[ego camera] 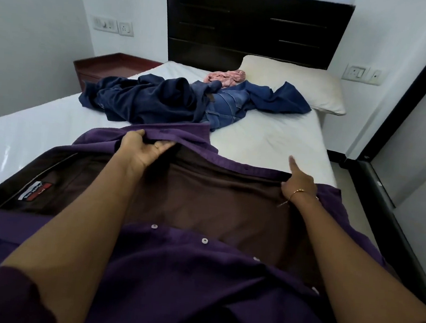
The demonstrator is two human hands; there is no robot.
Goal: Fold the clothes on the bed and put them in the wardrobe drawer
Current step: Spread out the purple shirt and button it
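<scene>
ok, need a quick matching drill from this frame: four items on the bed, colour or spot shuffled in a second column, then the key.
Items:
1. shirt
2. jeans
3. pillow
4. crumpled cloth

Descriptions:
A. pink, beside the pillow
B. purple, gripped by both the left hand and the right hand
C. cream, against the headboard
D. blue denim, mid-bed heap

Pairs: 1-B, 2-D, 3-C, 4-A

Across the lower frame a purple shirt lies open on the white bed, its far front edge pinched by the left hand and right hand, while dark blue clothes, jeans and a pink garment lie heaped near the pillow at upper centre.
</scene>
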